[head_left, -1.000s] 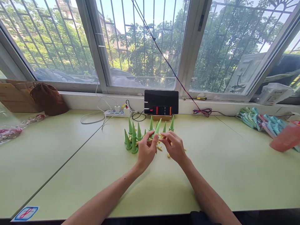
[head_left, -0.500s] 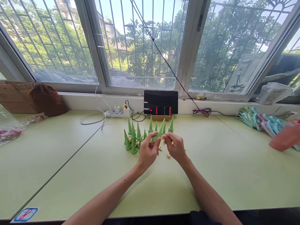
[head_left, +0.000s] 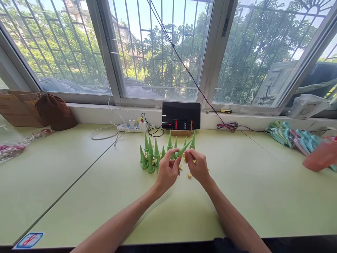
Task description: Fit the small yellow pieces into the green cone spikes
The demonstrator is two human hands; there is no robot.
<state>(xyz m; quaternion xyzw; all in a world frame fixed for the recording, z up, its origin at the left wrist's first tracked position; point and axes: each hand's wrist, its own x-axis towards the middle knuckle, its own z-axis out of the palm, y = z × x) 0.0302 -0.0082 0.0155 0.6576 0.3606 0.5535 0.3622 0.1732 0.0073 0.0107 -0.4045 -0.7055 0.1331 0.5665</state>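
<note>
My left hand (head_left: 168,169) grips a green cone (head_left: 183,149) near its base, between thumb and fingers; the cone leans with its tip up and to the right. Close beside it, the fingers of my right hand (head_left: 197,164) are pinched together, and whatever they hold is too small to make out. Several more green cones (head_left: 150,161) stand upright on the table, behind and left of my hands. Small yellow pieces (head_left: 189,175) are scattered below and around my hands, some of them partly hidden.
Behind the cones, a phone (head_left: 182,124) leans against a dark tablet (head_left: 181,111). A power strip (head_left: 131,127) with cables lies to the left, near a brown bag (head_left: 56,112). On the right are a translucent red container (head_left: 319,154) and wrapped bundles (head_left: 279,133).
The cone in my left hand has tipped over to the right, from nearly upright to a strong slant. Both hands stay close together in about the same place.
</note>
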